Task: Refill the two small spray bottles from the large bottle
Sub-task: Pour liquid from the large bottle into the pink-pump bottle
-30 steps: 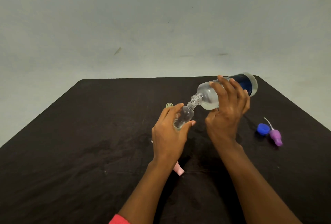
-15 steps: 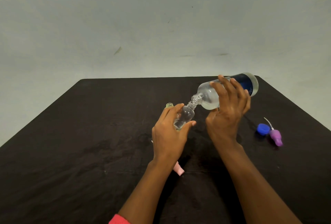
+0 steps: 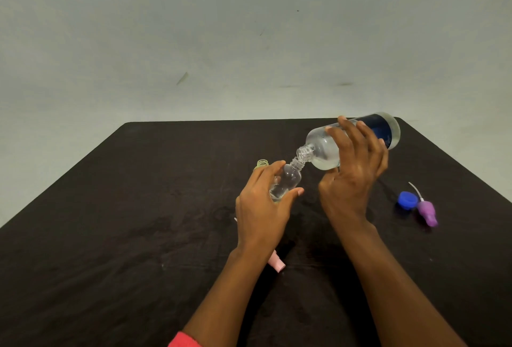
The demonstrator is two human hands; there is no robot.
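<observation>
The left hand (image 3: 263, 208) curls round a clear small bottle (image 3: 288, 180), thumb opposite fingers, holding it tilted with its open neck up toward the right hand (image 3: 352, 177). That hand grips the large bottle (image 3: 321, 151), fingers wrapped over its body, tipped so its mouth meets the small bottle's neck. Just beyond the left fingertips shows the green neck of a second bottle (image 3: 262, 163). Right of the right hand lie a blue cap (image 3: 407, 200) and a purple sprayer (image 3: 428, 212), touching. A pink sprayer (image 3: 277, 263) lies under the left wrist.
</observation>
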